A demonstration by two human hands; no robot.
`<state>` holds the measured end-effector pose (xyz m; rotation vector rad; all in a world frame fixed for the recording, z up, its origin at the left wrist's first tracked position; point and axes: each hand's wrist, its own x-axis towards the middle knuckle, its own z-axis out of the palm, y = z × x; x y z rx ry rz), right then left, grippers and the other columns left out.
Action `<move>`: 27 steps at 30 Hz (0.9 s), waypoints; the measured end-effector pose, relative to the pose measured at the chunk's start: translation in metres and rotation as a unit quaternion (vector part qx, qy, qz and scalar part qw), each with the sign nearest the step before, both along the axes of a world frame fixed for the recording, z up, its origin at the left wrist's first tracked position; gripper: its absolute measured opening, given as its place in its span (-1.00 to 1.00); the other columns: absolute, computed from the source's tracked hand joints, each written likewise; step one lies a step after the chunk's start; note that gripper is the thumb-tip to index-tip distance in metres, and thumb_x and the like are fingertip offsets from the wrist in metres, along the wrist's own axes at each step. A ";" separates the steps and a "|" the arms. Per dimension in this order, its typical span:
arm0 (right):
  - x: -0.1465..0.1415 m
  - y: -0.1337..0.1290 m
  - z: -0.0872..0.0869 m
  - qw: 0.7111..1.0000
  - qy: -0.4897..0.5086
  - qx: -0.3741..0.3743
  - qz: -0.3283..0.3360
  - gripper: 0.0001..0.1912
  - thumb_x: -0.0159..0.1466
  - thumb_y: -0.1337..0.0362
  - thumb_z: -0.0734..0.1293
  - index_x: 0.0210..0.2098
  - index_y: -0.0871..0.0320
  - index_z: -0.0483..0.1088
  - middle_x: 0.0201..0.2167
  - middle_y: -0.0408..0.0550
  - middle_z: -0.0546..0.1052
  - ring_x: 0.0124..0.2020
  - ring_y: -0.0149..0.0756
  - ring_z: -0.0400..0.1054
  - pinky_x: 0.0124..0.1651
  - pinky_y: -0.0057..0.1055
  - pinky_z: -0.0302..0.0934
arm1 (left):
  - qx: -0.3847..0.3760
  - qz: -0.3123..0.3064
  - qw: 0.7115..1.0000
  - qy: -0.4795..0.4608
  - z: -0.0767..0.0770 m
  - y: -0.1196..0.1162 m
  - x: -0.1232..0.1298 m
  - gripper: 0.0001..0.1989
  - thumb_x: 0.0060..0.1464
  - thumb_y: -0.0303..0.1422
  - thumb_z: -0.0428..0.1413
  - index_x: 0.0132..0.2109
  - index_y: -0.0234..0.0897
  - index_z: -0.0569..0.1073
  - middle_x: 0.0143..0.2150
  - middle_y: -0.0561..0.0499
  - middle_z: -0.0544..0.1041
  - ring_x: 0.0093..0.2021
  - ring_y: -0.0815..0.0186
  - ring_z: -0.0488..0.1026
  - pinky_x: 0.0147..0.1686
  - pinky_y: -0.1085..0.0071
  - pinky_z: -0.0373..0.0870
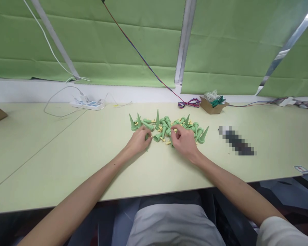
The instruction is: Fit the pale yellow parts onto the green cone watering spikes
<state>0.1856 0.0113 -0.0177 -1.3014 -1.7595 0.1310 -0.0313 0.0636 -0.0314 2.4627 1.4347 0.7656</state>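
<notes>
A pile of green plastic cones (164,130) with small yellow pieces (168,142) among them lies on the table. Several cones stand point up, such as a tall cone (157,120) at the back and a leaning cone (203,135) at the right end. My left hand (140,139) is closed around a green cone at the pile's left side, its narrow tip pointing down below my fingers. At the pile's front right, my right hand (185,140) has thumb and index finger bent together against the cones. What sits between those fingertips is partly hidden.
The pale table (66,164) runs up to a wall with green blinds. Along the back are a white power strip (88,104), coiled red-blue wire (189,103) and a small cardboard box (213,107) holding plastic and green material. A blurred dark object (237,141) lies right.
</notes>
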 end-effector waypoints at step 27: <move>0.000 -0.004 0.005 0.960 -0.206 -0.190 -0.027 -0.65 0.38 0.26 0.12 0.07 0.25 0.33 -0.39 0.05 0.53 -0.43 -0.19 0.37 -0.36 -0.40 0.03 | 0.007 -0.121 0.990 -0.071 0.005 -0.032 0.025 -0.81 0.24 -0.29 0.05 -0.24 -0.26 0.51 -0.08 -0.03 0.38 -0.49 0.47 0.31 -0.40 0.40 0.32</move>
